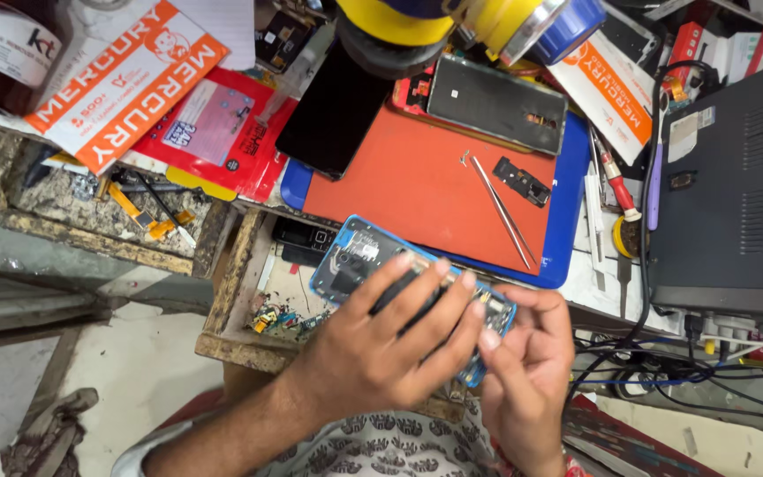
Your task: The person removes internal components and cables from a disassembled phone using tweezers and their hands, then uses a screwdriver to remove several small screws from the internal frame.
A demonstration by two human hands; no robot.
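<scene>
1. The opened phone [359, 261], back cover off inside a blue frame, sits in the air over the front edge of the counter [580, 287], above an open wooden drawer [231, 331] of small parts. You carry it in both hands; nothing supports it from below, so a slipped grip would likely drop it into the drawer or past it.

2. Your left hand [381, 349] wraps over the middle of the phone, fingers closed across the exposed board. Judged from this view, pressure there could flex or smear the bare components.

3. Your right hand [527, 358] pinches the phone's lower corner with bent fingers. Whether it holds a small part or tool between the fingertips, you cannot tell; if it does, that item could fall unseen.

4. Just beyond the phone lies the red mat [417, 185] on a blue board. On it rest the tweezers [505, 212], a small black cover piece [521, 180] and a tiny loose bit near the tweezers' tip. A sweep of a wrist could scatter these.

5. Further back, a dark phone panel [333, 110] and a grey back plate [496, 104] overlap the mat's far edge; both could slide if knocked.

6. To your right, cables [655, 375] hang below the dark equipment box [735, 177]; a snag there could jerk your right hand.
</scene>
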